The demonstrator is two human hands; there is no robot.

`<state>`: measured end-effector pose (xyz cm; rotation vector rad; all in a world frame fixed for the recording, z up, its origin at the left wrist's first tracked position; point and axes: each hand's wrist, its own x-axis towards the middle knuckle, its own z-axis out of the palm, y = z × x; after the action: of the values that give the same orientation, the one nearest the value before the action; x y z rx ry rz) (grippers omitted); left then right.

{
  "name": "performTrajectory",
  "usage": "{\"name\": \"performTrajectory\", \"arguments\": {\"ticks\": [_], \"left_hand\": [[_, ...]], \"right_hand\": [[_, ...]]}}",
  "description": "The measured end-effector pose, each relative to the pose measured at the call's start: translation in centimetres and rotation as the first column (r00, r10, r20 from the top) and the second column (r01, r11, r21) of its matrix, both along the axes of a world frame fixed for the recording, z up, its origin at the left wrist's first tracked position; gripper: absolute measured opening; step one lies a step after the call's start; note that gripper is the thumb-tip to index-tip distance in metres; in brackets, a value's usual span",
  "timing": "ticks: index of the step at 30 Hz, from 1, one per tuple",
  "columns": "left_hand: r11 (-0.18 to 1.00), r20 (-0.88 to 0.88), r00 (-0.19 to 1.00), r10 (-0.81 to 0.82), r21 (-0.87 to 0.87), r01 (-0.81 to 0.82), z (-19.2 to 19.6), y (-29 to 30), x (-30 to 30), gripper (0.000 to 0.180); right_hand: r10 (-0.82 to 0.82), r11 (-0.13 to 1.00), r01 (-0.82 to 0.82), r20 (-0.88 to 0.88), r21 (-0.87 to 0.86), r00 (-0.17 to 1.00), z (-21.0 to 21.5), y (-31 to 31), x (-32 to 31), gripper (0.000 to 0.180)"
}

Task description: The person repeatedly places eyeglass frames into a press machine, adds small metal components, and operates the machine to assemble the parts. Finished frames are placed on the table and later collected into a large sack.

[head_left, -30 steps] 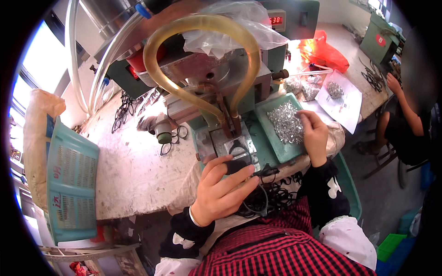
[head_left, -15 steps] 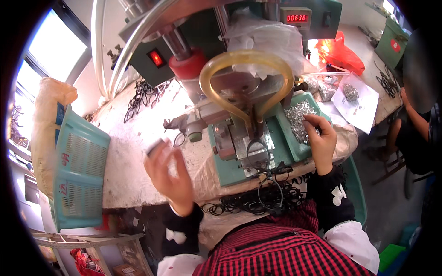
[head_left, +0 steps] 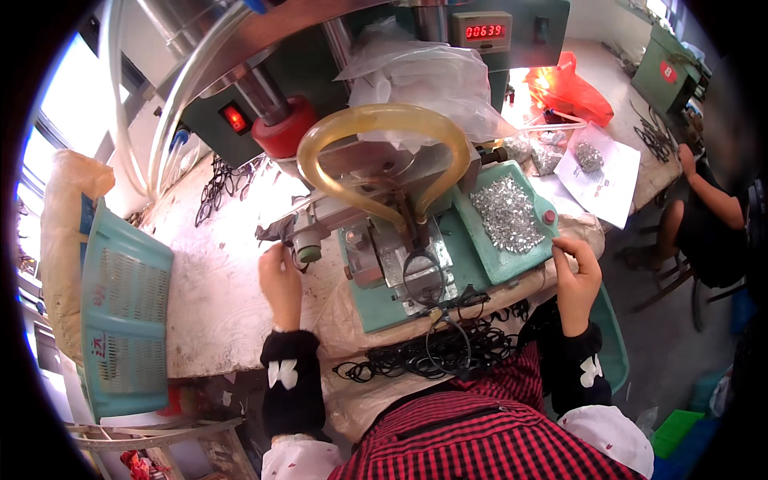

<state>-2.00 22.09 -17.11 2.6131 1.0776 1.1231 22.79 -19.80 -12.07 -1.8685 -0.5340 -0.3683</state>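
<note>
Silver pieces (head_left: 506, 214) lie in the green tray (head_left: 498, 270), up-left of the nearer right hand (head_left: 578, 284); its fingertips are narrowed, their hold unclear. The left hand (head_left: 281, 286) curls beside a green-tipped knob (head_left: 307, 250), its grip hidden.

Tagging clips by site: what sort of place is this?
Probably a small factory workshop: a press-like machine with a lit digital counter, a green tray of small shiny pieces, and piled black loops.
</note>
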Motion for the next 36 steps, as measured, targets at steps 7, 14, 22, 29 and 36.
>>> {"name": "performTrajectory", "arguments": {"ticks": [7, 14, 22, 29, 36], "left_hand": [[0.817, 0.576, 0.817, 0.033, -0.486, 0.310, 4.1, -2.0, -0.2, 0.021], [0.675, 0.739, 0.667, 0.096, -0.541, 0.502, 4.1, -9.1, 0.1, 0.020], [0.857, 0.731, 0.488, -0.477, 0.264, 0.443, 15.1, -14.8, 0.8, 0.016], [0.487, 0.045, 0.505, -0.862, 0.355, 0.798, 15.9, -17.8, 2.9, 0.025], [0.436, -0.069, 0.484, -0.872, 0.339, 0.834, 13.1, -17.6, 4.9, 0.035]], "right_hand": [[0.488, 0.862, -0.500, 0.129, 0.082, 0.863, 7.3, 7.8, -2.9, 0.017], [0.589, 0.768, -0.515, -0.107, 0.381, 0.801, 6.3, 13.3, -5.4, 0.039], [0.705, 0.655, -0.469, -0.256, 0.592, 0.662, 8.2, 13.6, -6.3, 0.047], [0.723, 0.691, -0.681, -0.208, 0.243, 0.659, 10.5, 9.7, -5.6, 0.042], [0.158, 0.907, -0.029, 0.276, -0.420, 0.948, -0.1, 7.1, 3.1, 0.019]]}}
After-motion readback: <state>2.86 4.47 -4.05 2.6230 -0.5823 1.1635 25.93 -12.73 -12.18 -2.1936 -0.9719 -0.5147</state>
